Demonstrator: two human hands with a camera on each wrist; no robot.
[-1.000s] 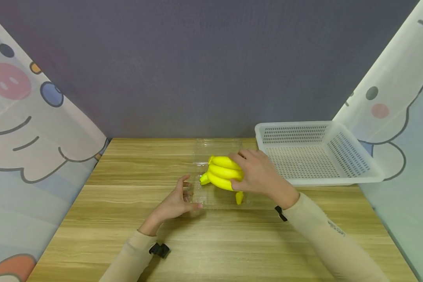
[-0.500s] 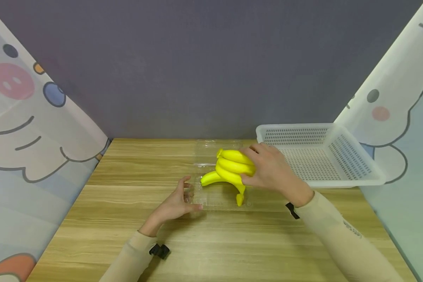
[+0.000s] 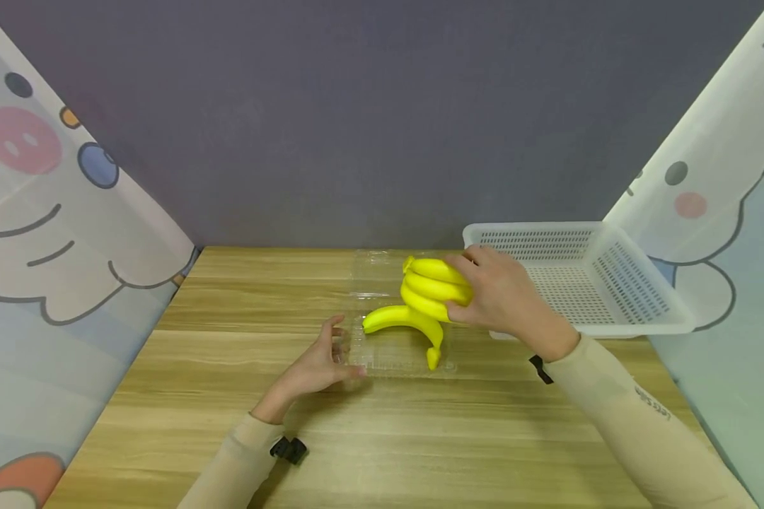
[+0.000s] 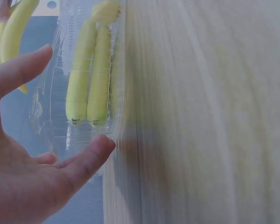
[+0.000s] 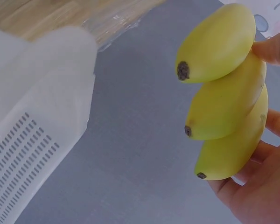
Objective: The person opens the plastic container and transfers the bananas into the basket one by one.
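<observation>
My right hand (image 3: 499,290) grips a bunch of three yellow bananas (image 3: 436,286), thumb on one side and fingers on the other. The bunch is held up over the right part of a clear plastic clamshell box (image 3: 382,359), its stem end pointing left. Inside the box lies another banana bunch (image 3: 401,316), curved, stem toward the front right; the left wrist view shows two of its bananas (image 4: 79,79) side by side. My left hand (image 3: 312,364) is at the box's left side, thumb and fingers spread and fairly straight around the front left corner. Firm contact is hard to tell.
A white perforated plastic basket (image 3: 573,329) stands at the back right of the wooden table (image 3: 242,297), close to my right hand. The clear lid (image 3: 372,272) lies folded open behind the box. A grey wall (image 3: 382,127) rises along the table's back edge.
My right hand has lifted its banana bunch and carried it right and back, off the bunch in the box, which now shows fully. My left hand has stayed in place.
</observation>
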